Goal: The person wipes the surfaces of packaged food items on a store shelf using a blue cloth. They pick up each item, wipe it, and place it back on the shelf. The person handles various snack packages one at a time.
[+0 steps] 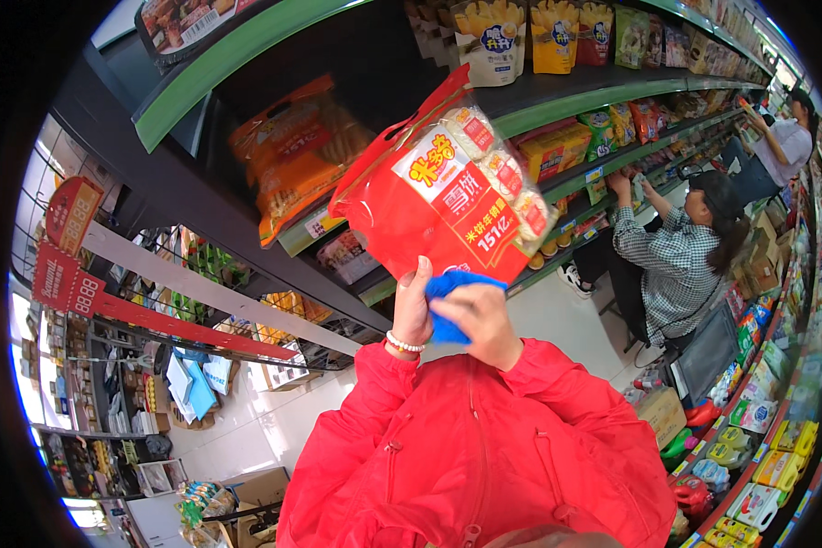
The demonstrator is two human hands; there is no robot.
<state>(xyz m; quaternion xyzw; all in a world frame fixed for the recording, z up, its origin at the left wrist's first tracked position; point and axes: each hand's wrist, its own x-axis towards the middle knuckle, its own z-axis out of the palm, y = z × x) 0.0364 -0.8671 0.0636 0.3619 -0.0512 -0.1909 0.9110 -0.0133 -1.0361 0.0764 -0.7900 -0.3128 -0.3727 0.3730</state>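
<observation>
A large red plastic bag of rice crackers (445, 198) is held up before the shelves, tilted, with wrapped crackers showing through its clear side. My left hand (412, 308), with a beaded bracelet at the wrist, grips the bag's lower edge, thumb on the front. In my right hand (483, 318) is a blue cloth (452, 288), bunched up against the bag's lower edge; the hand is slightly blurred. Behind the bag, to its left, an orange snack bag (298, 154) stands on a dark shelf.
Green-edged shelves (575, 99) with snack pouches run ahead and to the right. A person in a checked shirt (681, 267) sits at the right, another person (784, 147) farther back. A cardboard box (661, 416) stands at right; wire racks (212, 274) are at left.
</observation>
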